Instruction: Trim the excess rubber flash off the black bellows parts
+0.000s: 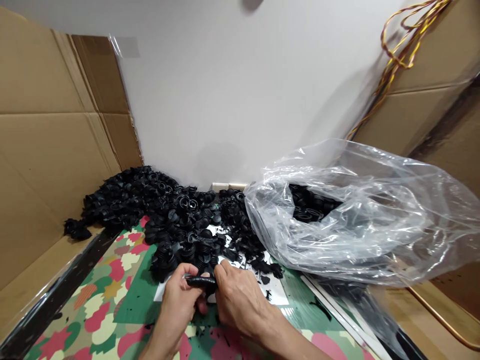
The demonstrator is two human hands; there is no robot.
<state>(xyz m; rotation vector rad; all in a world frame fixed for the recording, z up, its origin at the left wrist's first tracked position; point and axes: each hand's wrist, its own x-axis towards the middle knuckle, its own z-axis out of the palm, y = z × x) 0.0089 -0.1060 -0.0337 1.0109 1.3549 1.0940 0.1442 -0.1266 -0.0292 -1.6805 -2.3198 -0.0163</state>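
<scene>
Head view: short, dark, black rubbery piece (pixel 195 281) held between both hands, long axis roughly left-right. Left hand (pixel 177 296) pinches its left end; right hand's (pixel 242 296) fingers close over its right end. Heaped black ribbed parts (pixel 180 217) crowd the space just ahead; crumpled clear plastic bag (pixel 360 245) rightward.

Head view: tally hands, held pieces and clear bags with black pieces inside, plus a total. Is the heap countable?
Left hand and right hand: 2
Held black rubbery piece: 1
Clear plastic bag: 1
Total: 4
Heaped black pieces overlap too much to count.
</scene>
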